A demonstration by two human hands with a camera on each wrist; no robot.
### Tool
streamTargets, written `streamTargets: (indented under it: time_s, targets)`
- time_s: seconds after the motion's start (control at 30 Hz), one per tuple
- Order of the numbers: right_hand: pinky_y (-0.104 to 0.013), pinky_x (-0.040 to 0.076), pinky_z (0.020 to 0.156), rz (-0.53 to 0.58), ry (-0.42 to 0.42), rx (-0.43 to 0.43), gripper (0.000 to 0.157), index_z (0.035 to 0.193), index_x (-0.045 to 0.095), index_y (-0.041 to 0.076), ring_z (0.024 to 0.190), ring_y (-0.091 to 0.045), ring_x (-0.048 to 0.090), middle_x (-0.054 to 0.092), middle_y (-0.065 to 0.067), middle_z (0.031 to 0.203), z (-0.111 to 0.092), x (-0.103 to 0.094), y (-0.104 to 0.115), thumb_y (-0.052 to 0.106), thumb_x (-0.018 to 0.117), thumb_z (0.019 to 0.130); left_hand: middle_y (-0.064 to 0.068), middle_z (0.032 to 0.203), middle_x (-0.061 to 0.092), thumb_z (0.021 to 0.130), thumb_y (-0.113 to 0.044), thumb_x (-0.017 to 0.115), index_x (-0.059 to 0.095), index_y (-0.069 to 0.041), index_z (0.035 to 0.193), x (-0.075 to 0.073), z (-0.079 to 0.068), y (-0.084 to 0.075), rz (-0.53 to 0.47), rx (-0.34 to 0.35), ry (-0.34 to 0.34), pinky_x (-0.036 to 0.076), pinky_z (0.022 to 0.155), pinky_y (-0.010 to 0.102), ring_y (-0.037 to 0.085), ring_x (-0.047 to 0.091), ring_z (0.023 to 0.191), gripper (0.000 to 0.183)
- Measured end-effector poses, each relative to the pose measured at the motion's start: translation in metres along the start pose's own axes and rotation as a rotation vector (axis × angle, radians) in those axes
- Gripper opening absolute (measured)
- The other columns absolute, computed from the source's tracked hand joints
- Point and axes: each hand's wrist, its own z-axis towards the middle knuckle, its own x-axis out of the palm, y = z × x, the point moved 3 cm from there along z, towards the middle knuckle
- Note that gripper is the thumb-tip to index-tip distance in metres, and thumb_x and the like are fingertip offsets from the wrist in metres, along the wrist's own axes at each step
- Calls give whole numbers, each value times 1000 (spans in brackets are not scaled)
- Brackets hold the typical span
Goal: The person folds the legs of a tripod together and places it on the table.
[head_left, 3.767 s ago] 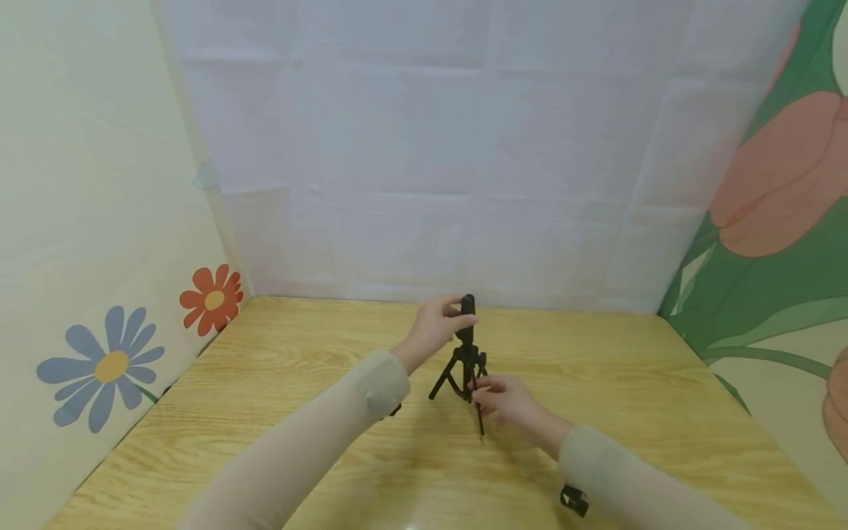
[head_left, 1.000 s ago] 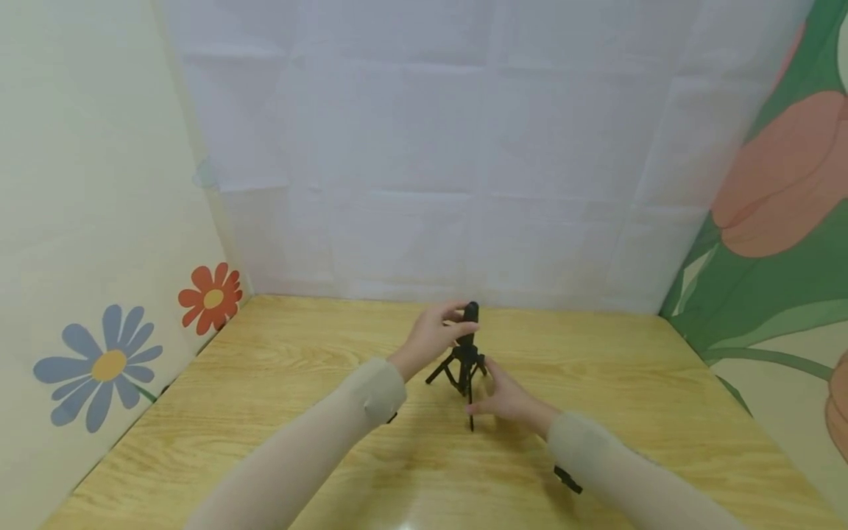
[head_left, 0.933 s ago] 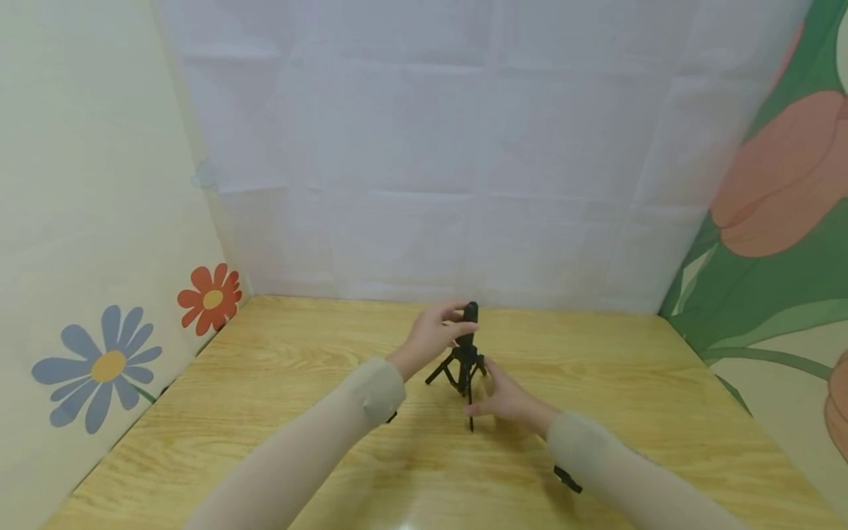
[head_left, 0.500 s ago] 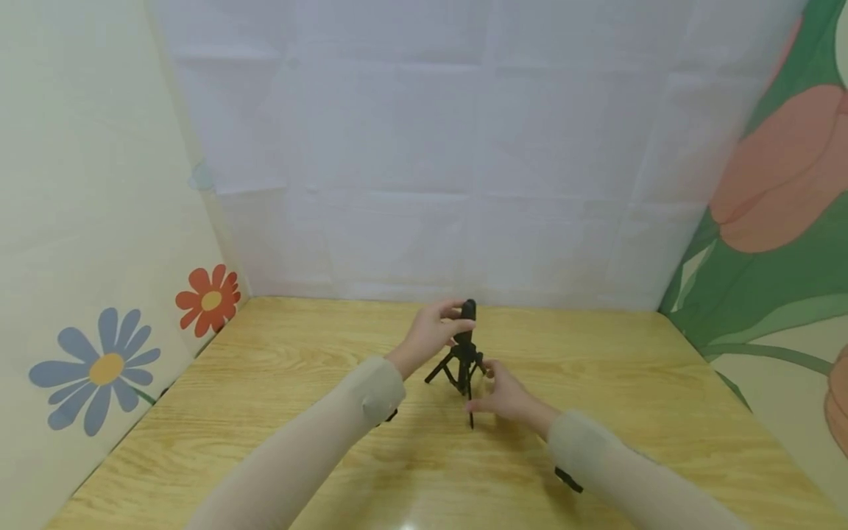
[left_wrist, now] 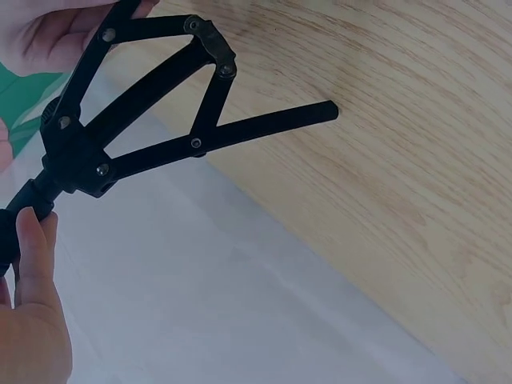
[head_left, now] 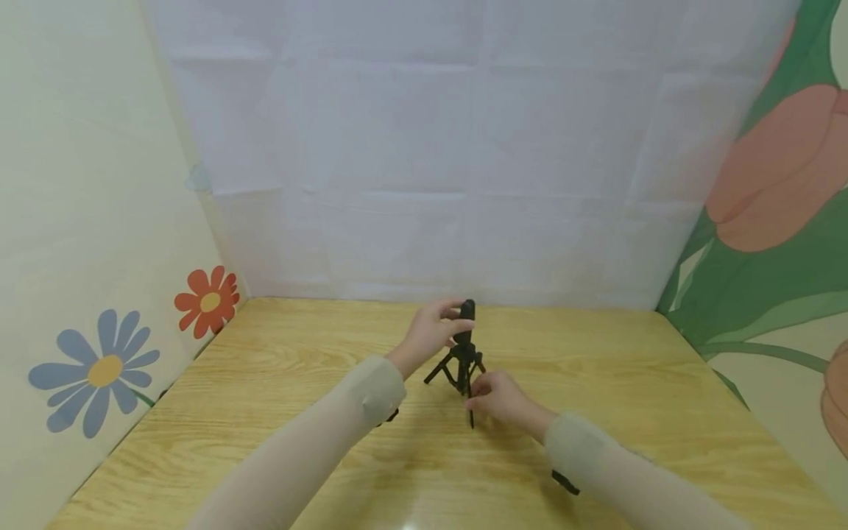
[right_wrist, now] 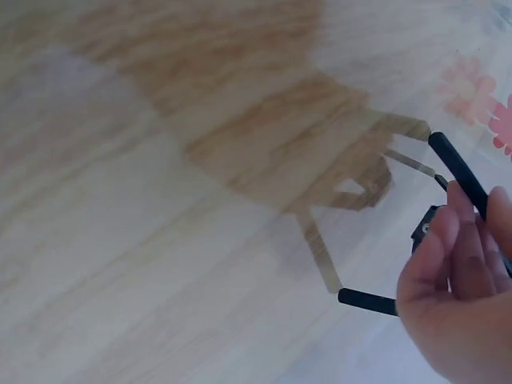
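A black mini tripod (head_left: 461,355) stands upright near the middle of the table with its legs spread. My left hand (head_left: 427,335) holds its thick upper handle (head_left: 467,313), thumb on the near side. Lower down, my right hand (head_left: 506,401) pinches the leg closest to me between thumb and fingers. The left wrist view shows the hub (left_wrist: 76,164), the hinged braces and one free leg (left_wrist: 272,124) reaching out. Leg tips meet their reflections on the tabletop in the right wrist view, where the pinched leg (right_wrist: 460,172) passes between thumb and fingers.
The glossy wood-grain table (head_left: 318,331) ends at a white cloth backdrop (head_left: 397,184). A panel with painted flowers (head_left: 104,370) borders the left side, and another with large tulips (head_left: 775,177) the right. A black strap piece (head_left: 565,482) hangs under the right cuff.
My right thumb and fingers, spread across two legs half a second ago, have drawn together onto the near leg. My left hand keeps its hold on the handle; the tripod stays about in place.
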Motion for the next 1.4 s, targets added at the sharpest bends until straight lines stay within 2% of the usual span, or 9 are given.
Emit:
streamTargets:
  time_s: [0.17, 0.27, 0.53, 0.77, 0.97, 1.27, 1.4]
  targets:
    - [-28, 49, 60, -58, -46, -118, 10, 78, 66, -2, 67, -13, 53, 63, -4, 74, -1, 2, 2, -1, 73, 83, 20, 122, 61, 94, -18, 67, 52, -4, 138, 1, 1, 2, -5, -16, -12, 58, 69, 33, 27, 66, 93, 49]
    - [-26, 48, 57, -79, -68, -151, 11, 75, 65, -2, 64, -11, 52, 63, -3, 72, -1, 4, 2, -2, 73, 83, 20, 122, 61, 94, -18, 67, 51, -4, 139, 2, 1, 2, -14, -25, -14, 57, 69, 33, 26, 66, 93, 49]
    - [-25, 47, 56, -68, -93, -174, 10, 74, 67, -1, 63, -11, 52, 64, -3, 71, 0, 3, 4, -5, 73, 82, 21, 121, 62, 94, -15, 67, 51, -3, 139, 0, 6, 4, -56, -29, -7, 58, 68, 34, 29, 66, 97, 49]
    - [-24, 48, 57, -52, -114, -207, 12, 74, 66, -1, 64, -9, 52, 65, -4, 72, 4, 3, 7, -5, 72, 83, 22, 126, 59, 94, -16, 67, 49, -3, 141, -6, 11, 5, -108, -85, -9, 58, 69, 34, 30, 66, 100, 52]
    - [-26, 49, 59, -57, -138, -207, 13, 73, 65, 0, 65, -10, 54, 65, -4, 72, 6, 1, 10, -4, 73, 82, 22, 122, 62, 93, -15, 67, 53, -3, 137, -10, 15, 7, -137, -93, -23, 58, 68, 35, 30, 66, 99, 48]
    - [-28, 51, 61, -52, -169, -192, 9, 75, 67, -2, 67, -11, 57, 67, -6, 74, 10, 0, 6, -4, 75, 80, 23, 128, 58, 94, -15, 66, 49, -2, 141, -9, 17, 6, -121, -97, 1, 58, 70, 36, 31, 65, 103, 52]
    - [-28, 51, 61, -55, -180, -184, 9, 75, 67, -1, 67, -11, 57, 67, -6, 74, 11, 0, 5, -4, 75, 79, 23, 127, 59, 94, -14, 66, 50, -1, 140, -8, 17, 3, -108, -104, 22, 58, 69, 36, 31, 66, 100, 50]
